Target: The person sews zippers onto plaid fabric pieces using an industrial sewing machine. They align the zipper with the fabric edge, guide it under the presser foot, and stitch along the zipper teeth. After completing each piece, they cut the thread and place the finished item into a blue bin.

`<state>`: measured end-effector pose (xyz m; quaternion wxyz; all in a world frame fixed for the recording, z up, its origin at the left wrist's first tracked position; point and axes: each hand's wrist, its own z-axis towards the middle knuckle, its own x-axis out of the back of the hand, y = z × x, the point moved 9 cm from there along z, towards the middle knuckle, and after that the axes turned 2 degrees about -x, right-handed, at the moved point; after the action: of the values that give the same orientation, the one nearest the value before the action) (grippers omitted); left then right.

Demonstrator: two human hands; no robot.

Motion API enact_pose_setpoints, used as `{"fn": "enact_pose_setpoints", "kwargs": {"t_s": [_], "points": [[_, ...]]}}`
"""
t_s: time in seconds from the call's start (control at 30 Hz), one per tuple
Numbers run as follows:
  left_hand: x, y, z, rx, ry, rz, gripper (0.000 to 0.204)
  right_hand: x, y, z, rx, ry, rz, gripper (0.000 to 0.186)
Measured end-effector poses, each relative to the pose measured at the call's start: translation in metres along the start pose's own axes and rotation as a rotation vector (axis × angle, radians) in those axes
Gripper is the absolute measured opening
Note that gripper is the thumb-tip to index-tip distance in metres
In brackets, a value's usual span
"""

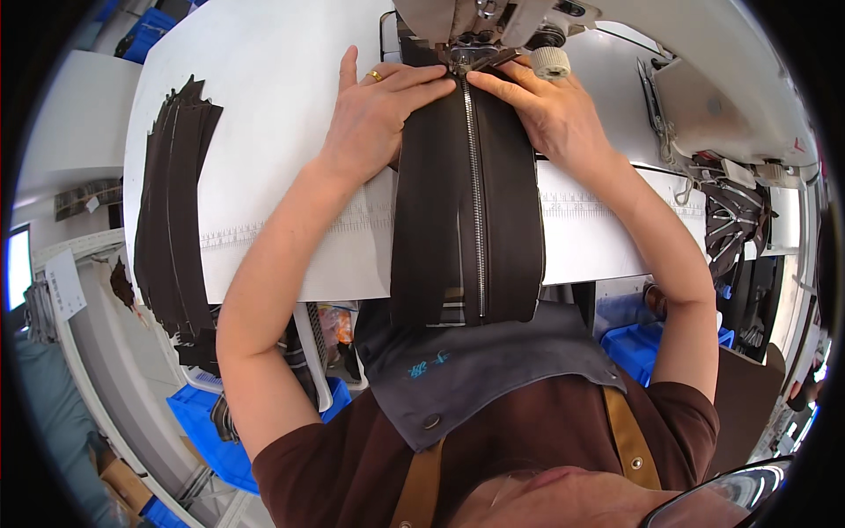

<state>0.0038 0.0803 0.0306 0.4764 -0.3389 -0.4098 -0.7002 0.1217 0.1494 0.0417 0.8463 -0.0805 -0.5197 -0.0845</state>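
Note:
A dark brown fabric panel (431, 202) with a metal zipper (473, 167) down its middle lies under the needle area of a sewing machine (475, 40). Its near end hangs over the table edge toward my apron. My left hand (383, 110) rests on the panel's left side, index and middle fingers stretched toward the presser foot, thumb raised apart. My right hand (554, 110) lies on the right side, its index fingertip next to the zipper just below the foot. Both hands press flat without gripping; some right fingers are partly hidden behind the machine's knob.
A stack of dark fabric strips (172, 211) lies on the white table's left side. A printed ruler scale (594, 205) runs along the tabletop. Scissors-like metal tools (653, 101) lie at right, near a bundle of dark zippered pieces (732, 211). Blue bins (211, 431) stand below.

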Motion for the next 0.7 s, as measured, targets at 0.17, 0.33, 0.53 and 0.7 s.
{"fn": "enact_pose_setpoints", "kwargs": {"t_s": [0.17, 0.33, 0.53, 0.7], "points": [[0.015, 0.073, -0.036, -0.414, -0.21, 0.128, 0.038, 0.015, 0.009, -0.049, -0.394, -0.093, 0.88, 0.028], [0.026, 0.108, -0.096, -0.057, -0.166, -0.185, 0.033, 0.049, -0.067, -0.094, -0.015, -0.163, 0.591, 0.041], [0.026, 0.101, -0.109, 0.012, -0.095, -0.242, 0.043, 0.037, -0.093, -0.095, 0.023, -0.238, 0.319, 0.046], [0.027, 0.104, -0.104, -0.045, -0.118, -0.166, 0.04, 0.04, -0.095, -0.093, 0.035, -0.183, 0.331, 0.044]]}}
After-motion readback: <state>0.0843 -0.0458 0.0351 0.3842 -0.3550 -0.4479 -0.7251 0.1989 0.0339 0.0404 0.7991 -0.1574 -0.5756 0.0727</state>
